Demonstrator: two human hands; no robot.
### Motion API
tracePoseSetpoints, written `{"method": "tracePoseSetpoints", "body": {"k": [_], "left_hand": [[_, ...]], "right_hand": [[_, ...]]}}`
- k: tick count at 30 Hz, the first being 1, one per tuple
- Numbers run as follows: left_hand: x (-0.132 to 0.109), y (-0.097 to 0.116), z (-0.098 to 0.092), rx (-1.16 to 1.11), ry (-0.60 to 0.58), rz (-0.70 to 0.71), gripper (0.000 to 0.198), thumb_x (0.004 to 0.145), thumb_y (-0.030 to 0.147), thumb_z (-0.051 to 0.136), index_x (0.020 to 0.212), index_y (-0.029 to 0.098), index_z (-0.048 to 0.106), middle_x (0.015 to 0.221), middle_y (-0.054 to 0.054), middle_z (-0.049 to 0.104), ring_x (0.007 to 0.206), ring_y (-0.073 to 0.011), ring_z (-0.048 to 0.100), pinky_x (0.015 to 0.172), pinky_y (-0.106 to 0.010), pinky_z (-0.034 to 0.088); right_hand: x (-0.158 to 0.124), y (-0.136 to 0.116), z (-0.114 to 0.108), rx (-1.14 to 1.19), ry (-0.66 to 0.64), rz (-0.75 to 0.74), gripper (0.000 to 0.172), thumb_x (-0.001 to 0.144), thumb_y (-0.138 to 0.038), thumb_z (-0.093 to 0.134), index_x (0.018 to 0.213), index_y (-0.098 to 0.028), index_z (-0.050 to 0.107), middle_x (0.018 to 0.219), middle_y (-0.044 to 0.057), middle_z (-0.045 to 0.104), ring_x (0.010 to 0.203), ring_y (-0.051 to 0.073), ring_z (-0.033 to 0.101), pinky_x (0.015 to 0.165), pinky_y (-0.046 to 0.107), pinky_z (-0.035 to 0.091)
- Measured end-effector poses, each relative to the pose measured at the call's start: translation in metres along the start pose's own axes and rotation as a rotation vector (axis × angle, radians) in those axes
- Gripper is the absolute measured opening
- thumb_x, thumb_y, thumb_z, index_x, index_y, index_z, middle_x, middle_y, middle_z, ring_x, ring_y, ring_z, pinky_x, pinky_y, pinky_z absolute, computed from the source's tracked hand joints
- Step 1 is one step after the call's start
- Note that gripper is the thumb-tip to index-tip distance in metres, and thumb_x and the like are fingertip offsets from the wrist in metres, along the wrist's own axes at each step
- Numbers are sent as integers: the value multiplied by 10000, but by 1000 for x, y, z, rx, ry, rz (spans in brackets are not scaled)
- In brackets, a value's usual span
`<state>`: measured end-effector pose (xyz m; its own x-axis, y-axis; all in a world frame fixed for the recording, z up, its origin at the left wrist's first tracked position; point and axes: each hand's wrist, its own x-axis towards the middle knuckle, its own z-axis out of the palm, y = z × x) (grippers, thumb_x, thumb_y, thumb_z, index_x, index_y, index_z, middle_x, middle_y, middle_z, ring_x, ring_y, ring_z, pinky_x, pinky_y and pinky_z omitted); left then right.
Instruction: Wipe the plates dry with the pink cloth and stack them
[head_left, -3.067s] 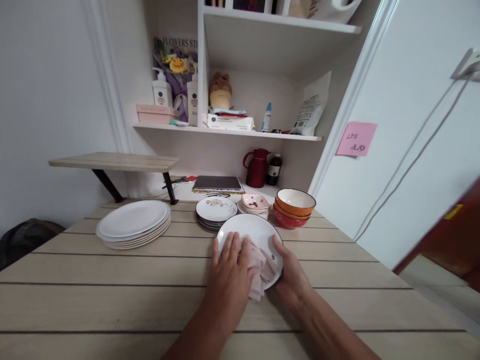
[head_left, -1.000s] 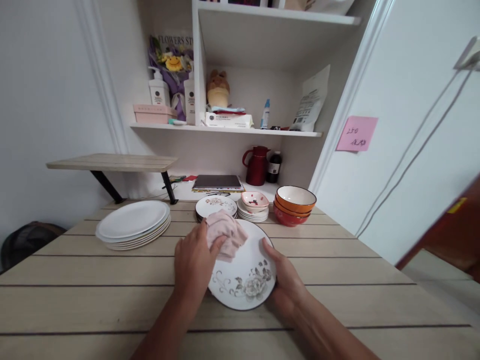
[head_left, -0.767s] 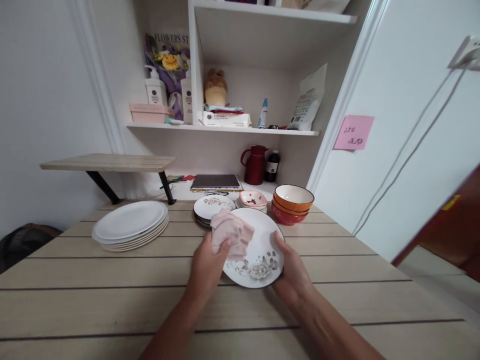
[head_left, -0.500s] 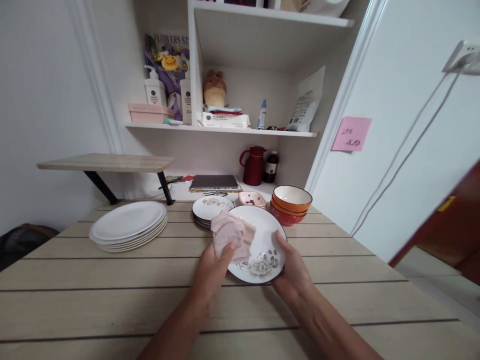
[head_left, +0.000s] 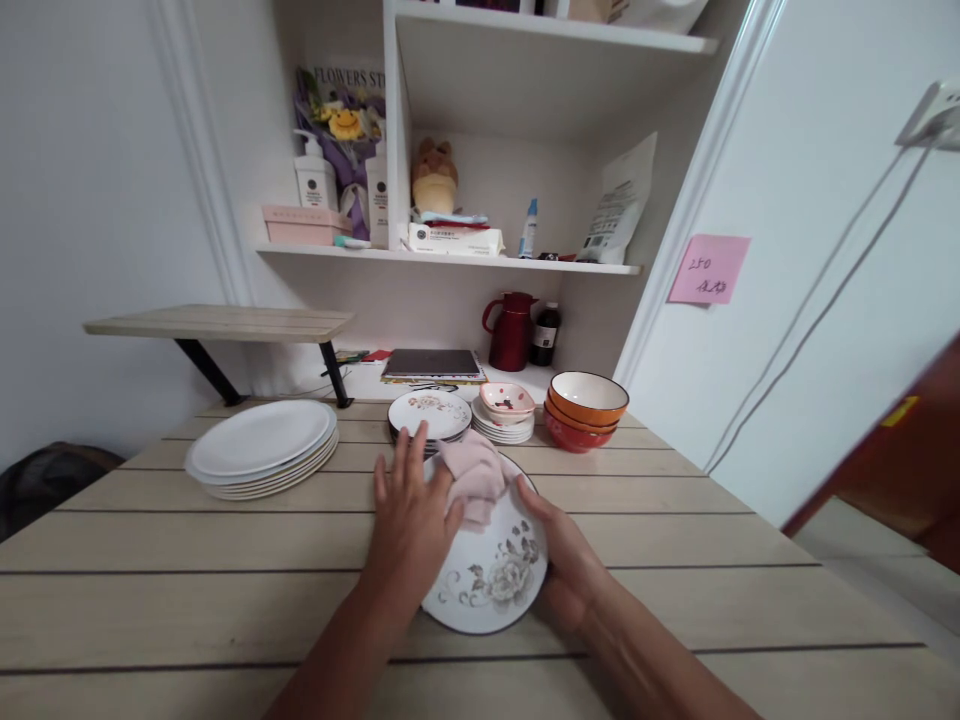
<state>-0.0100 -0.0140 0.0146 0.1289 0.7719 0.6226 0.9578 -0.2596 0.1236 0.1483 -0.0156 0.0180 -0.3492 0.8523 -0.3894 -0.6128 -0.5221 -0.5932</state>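
Observation:
A white plate point(head_left: 491, 580) with a grey flower pattern and a dark rim lies in front of me above the wooden table point(head_left: 187, 590). My right hand point(head_left: 566, 555) grips its right edge, thumb on the face. My left hand point(head_left: 409, 520) rests on the plate's left part, fingers stretched forward, pressing a crumpled pink cloth point(head_left: 474, 482) against the upper half of the plate.
A stack of large white plates point(head_left: 261, 448) sits at the left. Behind the cloth are a stack of small patterned plates point(head_left: 429, 412), a pink dish on saucers point(head_left: 507, 403) and stacked orange bowls point(head_left: 588, 408). Shelves with bottles and a red jug point(head_left: 512, 331) stand at the back.
The plate has come down and nearer to me, now flatter. My left hand has slid the pink cloth from the plate's left to its upper part, and its fingers have spread.

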Motion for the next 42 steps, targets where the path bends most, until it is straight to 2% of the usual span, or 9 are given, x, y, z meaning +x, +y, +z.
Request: {"method": "tracePoseSetpoints", "body": {"k": [5, 8, 11, 16, 18, 24, 31, 36, 42], "left_hand": [[-11, 20, 4, -30, -107, 223, 513, 851, 402, 585, 1319, 207, 509, 1541, -92, 343, 1444, -312, 223, 1143, -605, 221], [-12, 22, 7, -82, -117, 179, 917, 709, 501, 728, 1454, 160, 317, 1534, -158, 336, 1429, -339, 257, 1131, -575, 279], [-8, 24, 2, -84, 22, 88, 1140, 639, 479, 795, 1501, 115, 142, 1527, -217, 316, 1424, -364, 257, 1117, -600, 285], [-4, 33, -9, -97, 174, 274, 637, 882, 198, 549, 1461, 227, 284, 1543, -124, 327, 1454, -270, 209, 1162, -530, 256], [-5, 32, -2, -150, 94, 333, 566, 892, 142, 481, 1434, 214, 336, 1532, -103, 356, 1449, -246, 227, 1165, -494, 280], [-9, 19, 22, -247, -90, 151, 643, 893, 237, 502, 1469, 89, 257, 1542, -201, 291, 1434, -291, 255, 1142, -520, 312], [-4, 30, 0, -252, -315, 514, 569, 898, 408, 544, 1411, 199, 415, 1470, -78, 460, 1385, -230, 373, 1157, -466, 305], [0, 18, -1, -62, -112, 391, 472, 923, 411, 498, 1364, 242, 484, 1448, -62, 488, 1364, -264, 406, 1126, -544, 309], [3, 3, 2, 135, 53, 155, 542, 935, 365, 464, 1409, 107, 414, 1497, -148, 394, 1400, -276, 342, 1148, -527, 276]], "right_hand": [[7, 2, -1, -6, 5, -7, 472, 847, -379, 574, 1218, -89, 610, 958, 137, 759, 888, 261, 718, 934, 418, 488], [5, -2, 0, 35, -40, -25, 506, 884, -431, 528, 1262, -99, 580, 1023, 137, 747, 954, 257, 703, 952, 414, 476], [3, -5, 0, 64, -80, -14, 534, 890, -451, 526, 1292, -100, 557, 1071, 144, 734, 987, 257, 693, 963, 413, 467], [0, -5, 0, 107, -93, 16, 529, 897, -456, 523, 1289, -101, 556, 1072, 136, 734, 986, 245, 694, 965, 392, 467], [0, -2, 1, 110, -89, 19, 517, 897, -451, 528, 1281, -106, 562, 1058, 128, 738, 986, 237, 693, 964, 379, 467], [5, 5, 1, 42, -41, 27, 506, 875, -470, 558, 1222, -105, 608, 984, 122, 754, 908, 247, 710, 929, 393, 490], [3, -20, -5, 102, -12, 31, 548, 878, -516, 530, 1145, -46, 625, 920, 162, 753, 889, 263, 715, 889, 390, 520], [0, -43, -13, 148, 63, -247, 483, 916, -419, 503, 1250, -74, 562, 974, 140, 755, 913, 253, 712, 915, 405, 510], [0, -16, -5, 66, -33, -78, 553, 882, -453, 543, 1257, -48, 574, 1008, 171, 744, 973, 266, 697, 961, 403, 475]]}}
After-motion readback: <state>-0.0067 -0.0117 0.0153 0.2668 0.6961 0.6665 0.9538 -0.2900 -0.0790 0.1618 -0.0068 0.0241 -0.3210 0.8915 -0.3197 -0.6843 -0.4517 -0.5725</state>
